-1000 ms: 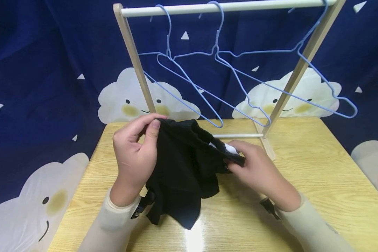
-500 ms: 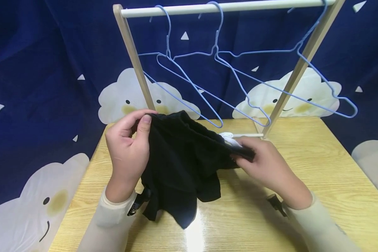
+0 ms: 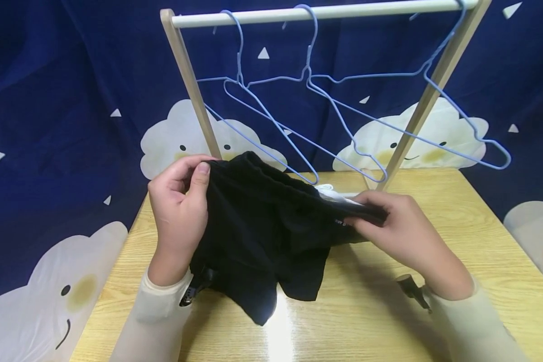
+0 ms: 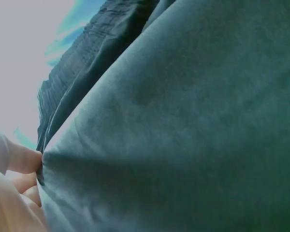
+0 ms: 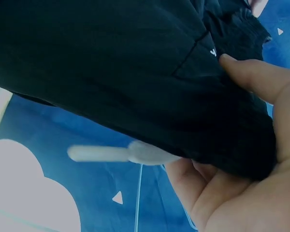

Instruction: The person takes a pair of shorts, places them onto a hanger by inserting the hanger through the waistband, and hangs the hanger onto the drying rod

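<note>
Black shorts (image 3: 262, 231) with a gathered elastic waistband hang stretched between both hands above the table. At the waistband's left end, my left hand (image 3: 177, 216) pinches the cloth between thumb and fingers. The other end is gripped by my right hand (image 3: 409, 239), with the thumb on the near side beside small white lettering (image 5: 213, 51) and fingers behind. A white item (image 3: 328, 191) shows at the waistband by the right fingers; its kind is unclear. The left wrist view is mostly filled by the dark cloth (image 4: 183, 121), pulled into creases at the pinch.
Behind the shorts stands a wooden rack (image 3: 187, 75) with a white top rail (image 3: 271, 16). Blue wire hangers (image 3: 307, 65) hang from it, reaching down close above the shorts. The wooden table (image 3: 457, 216) lies below, a dark blue cloud-print curtain (image 3: 72, 100) at the back.
My right hand has moved right and my left hand slightly left and up, so the shorts are spread wider. Lettering on the shorts now shows near the right thumb. The hangers hang as before.
</note>
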`<state>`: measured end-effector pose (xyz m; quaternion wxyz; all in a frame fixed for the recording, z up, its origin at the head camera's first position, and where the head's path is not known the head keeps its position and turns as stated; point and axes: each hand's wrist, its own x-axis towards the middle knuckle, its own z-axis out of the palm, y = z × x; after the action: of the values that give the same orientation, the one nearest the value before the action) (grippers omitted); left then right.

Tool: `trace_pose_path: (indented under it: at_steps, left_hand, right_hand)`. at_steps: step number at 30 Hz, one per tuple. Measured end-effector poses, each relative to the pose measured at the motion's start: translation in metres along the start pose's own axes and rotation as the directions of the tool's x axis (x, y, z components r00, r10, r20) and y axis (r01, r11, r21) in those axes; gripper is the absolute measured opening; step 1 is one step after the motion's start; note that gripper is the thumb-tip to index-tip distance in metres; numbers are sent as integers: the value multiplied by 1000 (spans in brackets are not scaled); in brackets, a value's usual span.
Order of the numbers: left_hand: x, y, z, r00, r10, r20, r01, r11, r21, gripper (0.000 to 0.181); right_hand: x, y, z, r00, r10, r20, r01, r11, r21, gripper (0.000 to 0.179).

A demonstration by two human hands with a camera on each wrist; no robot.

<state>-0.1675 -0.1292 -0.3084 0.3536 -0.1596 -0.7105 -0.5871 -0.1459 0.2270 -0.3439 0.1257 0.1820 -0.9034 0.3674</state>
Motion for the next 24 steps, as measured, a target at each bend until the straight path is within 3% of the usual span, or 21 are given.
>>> trace_pose_path:
  at_steps: [11, 20, 24]
  left_hand:
    - [6, -11, -3, 996, -85, -12, 83, 992, -93, 21]
    - [10, -13, -5, 989, -144, -21, 137, 969, -207, 23]
    - [12, -13, -7, 985, -167, -33, 157, 966, -204, 23]
  right_hand:
    - [-1, 3, -12, 999, 42, -28, -42, 999, 7, 23]
    - [-3, 6, -21, 996, 53, -66, -53, 999, 9, 24]
    - [-3, 7, -25, 994, 52, -94, -51, 999, 9, 24]
